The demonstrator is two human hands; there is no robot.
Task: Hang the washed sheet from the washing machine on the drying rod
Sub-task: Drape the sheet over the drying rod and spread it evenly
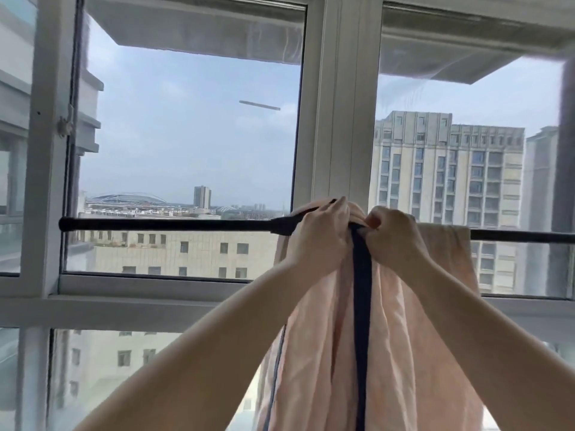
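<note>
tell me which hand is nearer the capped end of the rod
Left. The left hand grips the sheet at the rod, between the capped end and the dark stripe; the right hand grips it just beyond the stripe, farther from that end.

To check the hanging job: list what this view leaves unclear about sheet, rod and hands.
All in the head view:
1. Drying rod: middle hidden by the sheet, left hand and right hand; right end cut off by the picture's edge.
2. Sheet: lower hem cut off by the bottom edge; far side hidden by its near folds.
3. Hands: cloth hides whether either also grips the rod.
</note>
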